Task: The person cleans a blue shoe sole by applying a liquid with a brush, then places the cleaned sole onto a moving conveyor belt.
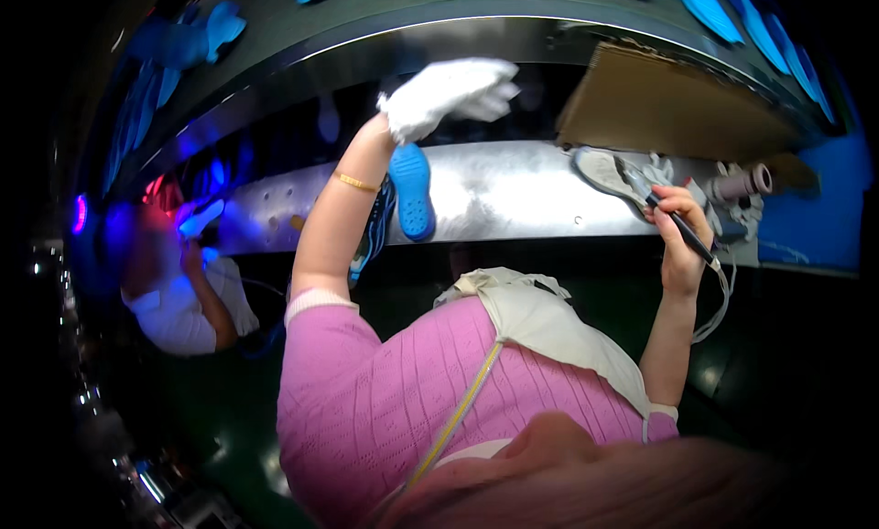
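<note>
My left hand [450,98], in a white glove, is stretched out over the far edge of the metal bench, its fingers extended and slightly blurred; I see nothing in it. Just below it lies a blue shoe sole [415,195] with round holes, beside a dark, blue-striped piece of footwear [374,236] partly covered by my forearm. At the right, my bare right hand [682,236] is closed around a black-handled corded hand tool [687,229]. The tool's front end is over a whitish-grey sole or shoe [600,172]; whether it touches is unclear.
Beyond the metal bench [513,195] runs a conveyor [412,21] carrying blue pieces. A cardboard sheet [673,103] stands at the back right, near a spool-like cylinder [742,184], crumpled white gloves or cloth and a blue panel [833,208]. Another person [188,300] sits at the left.
</note>
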Available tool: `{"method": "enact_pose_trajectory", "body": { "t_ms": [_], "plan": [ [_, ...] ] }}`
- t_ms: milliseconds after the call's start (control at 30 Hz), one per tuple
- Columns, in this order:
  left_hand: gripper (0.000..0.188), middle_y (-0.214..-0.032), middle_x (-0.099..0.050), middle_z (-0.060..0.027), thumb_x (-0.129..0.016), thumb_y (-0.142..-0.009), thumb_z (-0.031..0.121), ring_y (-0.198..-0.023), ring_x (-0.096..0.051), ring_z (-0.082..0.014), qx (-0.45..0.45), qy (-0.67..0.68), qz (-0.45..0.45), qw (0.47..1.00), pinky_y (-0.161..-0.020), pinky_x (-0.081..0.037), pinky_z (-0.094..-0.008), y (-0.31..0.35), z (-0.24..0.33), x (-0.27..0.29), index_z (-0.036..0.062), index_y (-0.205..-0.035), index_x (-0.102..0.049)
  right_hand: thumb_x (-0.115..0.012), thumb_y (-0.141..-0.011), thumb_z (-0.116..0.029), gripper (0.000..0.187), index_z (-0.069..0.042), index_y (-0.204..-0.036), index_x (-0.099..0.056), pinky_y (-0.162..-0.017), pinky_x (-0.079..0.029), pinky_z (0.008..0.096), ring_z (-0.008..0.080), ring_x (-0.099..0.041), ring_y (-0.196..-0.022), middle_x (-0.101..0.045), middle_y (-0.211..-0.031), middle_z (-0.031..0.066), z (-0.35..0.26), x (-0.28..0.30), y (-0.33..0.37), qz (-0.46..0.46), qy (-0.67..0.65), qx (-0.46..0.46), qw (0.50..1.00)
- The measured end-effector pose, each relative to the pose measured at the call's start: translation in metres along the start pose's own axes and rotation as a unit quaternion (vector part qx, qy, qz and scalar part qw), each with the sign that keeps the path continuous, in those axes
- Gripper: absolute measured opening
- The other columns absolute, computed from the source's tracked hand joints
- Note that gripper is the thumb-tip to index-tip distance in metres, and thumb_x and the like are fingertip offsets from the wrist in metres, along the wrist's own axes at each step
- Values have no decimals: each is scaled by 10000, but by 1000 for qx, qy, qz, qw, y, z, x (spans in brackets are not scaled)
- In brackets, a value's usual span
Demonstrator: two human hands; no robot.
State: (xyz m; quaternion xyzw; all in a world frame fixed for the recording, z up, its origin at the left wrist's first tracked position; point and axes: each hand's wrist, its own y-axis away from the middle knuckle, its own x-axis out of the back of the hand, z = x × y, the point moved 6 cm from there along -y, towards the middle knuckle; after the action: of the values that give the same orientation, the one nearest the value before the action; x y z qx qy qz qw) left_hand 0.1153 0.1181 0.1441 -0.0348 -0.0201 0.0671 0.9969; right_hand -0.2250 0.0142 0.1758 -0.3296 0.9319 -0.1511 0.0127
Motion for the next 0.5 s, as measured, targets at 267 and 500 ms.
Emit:
{"method": "enact_pose_trajectory", "body": {
  "t_ms": [267,500],
  "plan": [
    [739,-1302,-552,-253,-649,-771,428,-1217,-534,-370,511,-406,204,729,-1019,-442,-402,209,-192,104,-1,-1348,-479,-640,-835,-14,114,17,-944,-640,-816,-516,281,175,-640,-854,-634,-1082,155,29,-52,-21,-102,6,-35,994],
    [832,-1258,-581,-246,-786,-644,362,-1157,-576,-378,462,-340,291,766,-988,-463,-401,251,-236,79,39,-1345,-475,-648,-845,-34,121,11,-957,-645,-813,-526,291,180,-647,-862,-638,-1077,142,53,-80,-26,-133,18,-70,988]
  ]
}}
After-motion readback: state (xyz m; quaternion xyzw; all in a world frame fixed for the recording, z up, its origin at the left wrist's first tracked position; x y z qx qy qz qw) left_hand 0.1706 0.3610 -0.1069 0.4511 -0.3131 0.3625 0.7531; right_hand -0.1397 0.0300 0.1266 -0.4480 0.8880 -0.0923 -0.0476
